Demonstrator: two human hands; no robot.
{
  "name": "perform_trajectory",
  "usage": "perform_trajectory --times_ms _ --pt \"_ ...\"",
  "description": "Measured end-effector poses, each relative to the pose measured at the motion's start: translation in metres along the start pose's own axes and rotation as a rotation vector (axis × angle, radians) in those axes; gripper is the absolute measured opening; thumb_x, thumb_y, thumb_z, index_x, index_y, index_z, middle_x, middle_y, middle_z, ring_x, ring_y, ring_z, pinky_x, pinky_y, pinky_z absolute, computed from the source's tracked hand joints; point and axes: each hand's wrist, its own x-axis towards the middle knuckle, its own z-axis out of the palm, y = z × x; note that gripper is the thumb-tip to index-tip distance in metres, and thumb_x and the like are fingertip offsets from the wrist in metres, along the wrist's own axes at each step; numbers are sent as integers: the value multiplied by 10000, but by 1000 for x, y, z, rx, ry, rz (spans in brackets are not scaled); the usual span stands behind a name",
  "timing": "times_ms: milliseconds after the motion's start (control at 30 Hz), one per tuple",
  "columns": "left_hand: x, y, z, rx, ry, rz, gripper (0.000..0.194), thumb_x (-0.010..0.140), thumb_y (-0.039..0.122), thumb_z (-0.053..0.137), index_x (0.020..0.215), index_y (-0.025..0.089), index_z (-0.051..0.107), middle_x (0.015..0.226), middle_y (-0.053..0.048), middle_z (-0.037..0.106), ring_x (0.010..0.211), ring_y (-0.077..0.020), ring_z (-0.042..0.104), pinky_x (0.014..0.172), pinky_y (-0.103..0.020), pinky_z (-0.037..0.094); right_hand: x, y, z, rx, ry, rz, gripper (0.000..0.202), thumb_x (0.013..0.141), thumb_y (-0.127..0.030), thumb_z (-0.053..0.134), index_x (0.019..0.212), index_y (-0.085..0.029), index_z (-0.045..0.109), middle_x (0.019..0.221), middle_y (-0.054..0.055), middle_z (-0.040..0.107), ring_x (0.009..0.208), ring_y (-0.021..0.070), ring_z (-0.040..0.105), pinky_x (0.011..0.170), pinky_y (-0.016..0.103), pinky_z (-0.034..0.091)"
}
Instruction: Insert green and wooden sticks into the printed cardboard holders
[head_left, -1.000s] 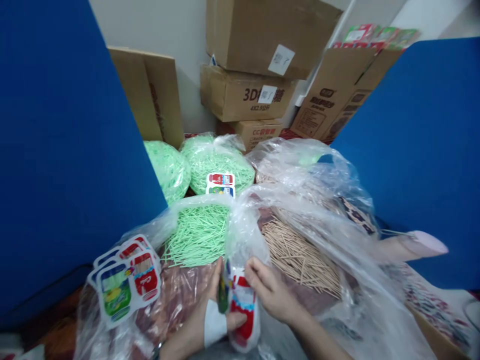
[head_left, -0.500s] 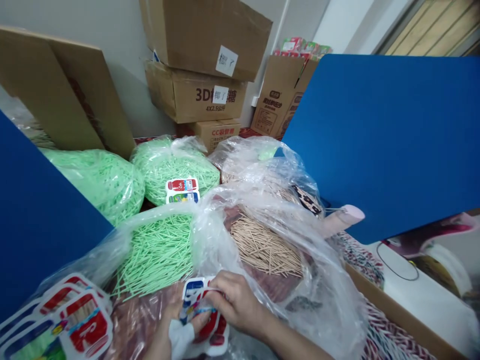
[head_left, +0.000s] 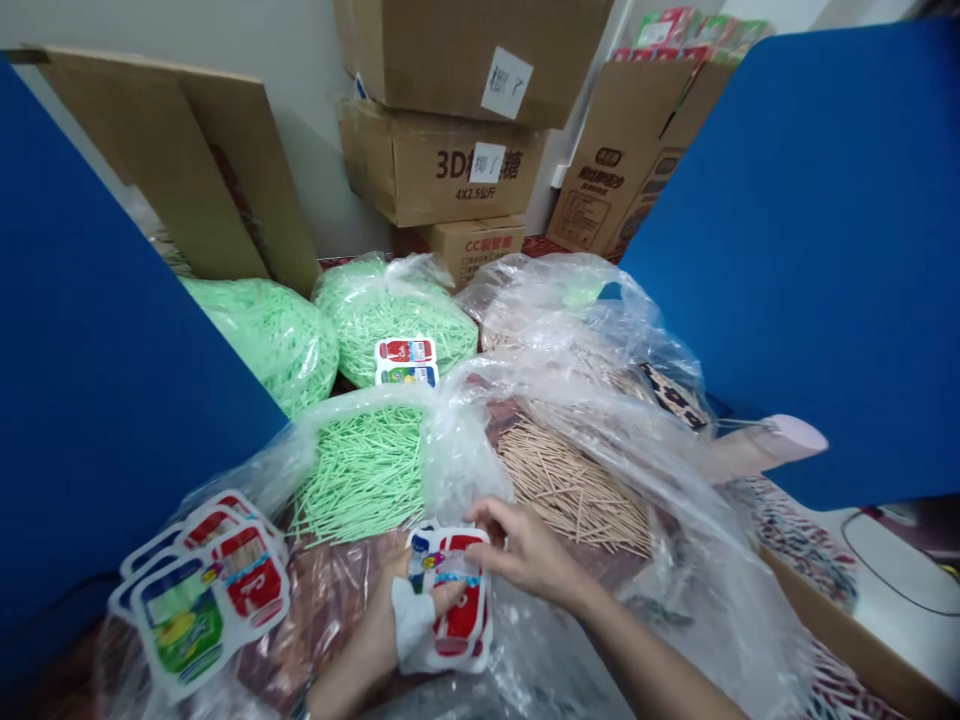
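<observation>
My left hand (head_left: 405,605), with a white wrap around the base of its thumb, grips a small stack of flat packets (head_left: 461,600) printed with red and blue bottle shapes. Curled at the upper right edge of the top packet are the fingers of my right hand (head_left: 517,545); its thumb lies over the front. Green sticks (head_left: 367,475) lie in a heap just beyond my left hand. A heap of tan sticks (head_left: 574,490) is beyond my right hand. Several similar packets (head_left: 217,590), with sticks showing through their windows, overlap at the lower left.
Clear plastic sheeting (head_left: 465,450) surrounds both heaps. Tied bags of green sticks (head_left: 375,305) stand behind, one with a packet (head_left: 406,362) on it. Blue panels (head_left: 817,270) flank both sides. Cardboard boxes (head_left: 450,165) are stacked by the wall. A pale pink cylinder (head_left: 784,440) is at right.
The camera view has shifted, so the scene sits farther right. My right hand's fingers have moved from the packet's upper middle to its upper right edge. My left hand keeps its hold.
</observation>
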Motion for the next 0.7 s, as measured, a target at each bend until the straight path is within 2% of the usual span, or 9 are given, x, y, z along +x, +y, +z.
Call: perform_trajectory --times_ms 100,167,233,300,400,467,533,600,700 --pt "-3 -10 -3 -58 -7 -12 471 679 400 791 1046 155 626 943 -83 739 853 -243 692 756 -327 561 -1 3 17 -230 -2 -9 197 910 -319 524 1058 -247 632 855 25 722 734 178 662 659 242 442" --pt "-6 -18 -8 -128 -8 -52 506 694 446 775 1074 157 606 964 -99 739 875 -258 698 782 -361 562 -1 12 20 -415 2 43 210 915 -304 513 1077 -238 629 805 50 730 681 197 667 611 247 426" --pt "-8 -24 -14 -147 -5 -69 514 706 458 761 1081 142 608 944 -110 745 871 -272 705 792 -386 563 0 20 19 -537 -5 82 166 910 -292 515 984 -229 649 695 45 708 595 194 644 558 241 399" --pt "-11 -26 -20 -26 33 -44 470 744 426 732 1098 135 625 957 -116 749 906 -282 702 825 -391 552 -1 24 18 -554 12 47 154 911 -275 506 873 -233 650 731 46 705 620 182 639 576 237 406" --pt "-18 -24 -30 375 115 -10 443 796 383 668 1171 150 627 951 -124 762 895 -308 711 841 -432 540 -4 21 16 -519 45 -55 216 935 -262 450 837 -235 641 933 65 694 757 169 636 675 244 434" --pt "-22 -21 -37 632 215 62 546 774 370 670 1262 144 577 1109 -175 720 1035 -364 661 919 -510 487 -7 13 14 -477 16 -83 255 957 -276 409 854 -227 638 924 66 673 787 166 621 709 252 434" --pt "-26 -17 -42 757 316 188 661 736 363 691 1328 128 515 1347 -217 565 1252 -402 500 1040 -560 367 -9 3 10 -376 -13 -69 257 966 -297 398 868 -219 623 834 45 652 757 161 604 696 253 420" --pt "-28 -11 -41 703 324 254 735 713 359 712 1366 129 465 1437 -215 467 1331 -397 400 1089 -549 311 -10 -11 6 -229 -10 -22 231 961 -315 410 859 -212 590 739 8 612 677 145 569 643 244 387" --pt "-28 -2 -32 336 124 152 746 748 380 700 1402 184 399 1318 -174 587 1176 -348 574 986 -481 465 -9 -33 6 52 -12 75 232 945 -380 438 819 -207 526 632 -45 497 574 111 467 564 225 317"
